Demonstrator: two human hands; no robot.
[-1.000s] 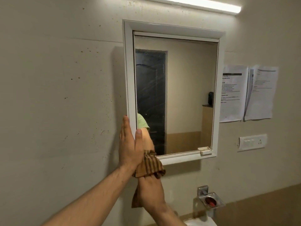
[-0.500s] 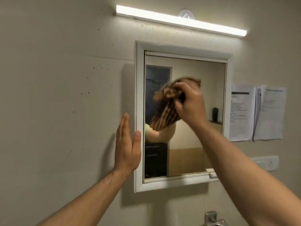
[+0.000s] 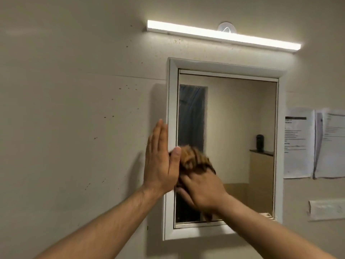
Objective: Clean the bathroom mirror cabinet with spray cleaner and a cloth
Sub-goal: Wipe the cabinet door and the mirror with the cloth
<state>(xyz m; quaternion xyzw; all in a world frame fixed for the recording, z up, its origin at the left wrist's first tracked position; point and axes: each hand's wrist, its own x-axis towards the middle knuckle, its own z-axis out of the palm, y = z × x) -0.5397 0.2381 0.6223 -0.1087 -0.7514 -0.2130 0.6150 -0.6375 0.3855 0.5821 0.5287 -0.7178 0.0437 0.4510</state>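
so, the left hand (image 3: 161, 165) is flat and open, fingers straight and together, laid against the left side of the white mirror cabinet (image 3: 172, 101) with the thumb over the front of the frame. right next to it, the right hand (image 3: 202, 191) has its fingers curled round a bunched brown striped cloth (image 3: 195, 158) and holds it against the lower left part of the mirror glass (image 3: 240, 124); both hand and cloth are blurred. the cabinet hangs on a beige wall (image 3: 74, 128) flecked with small dark spots. a lit light bar (image 3: 222, 37) runs above it, two printed sheets (image 3: 298, 143) are stuck to the wall at its right, and a pale switch plate (image 3: 325, 210) sits below those
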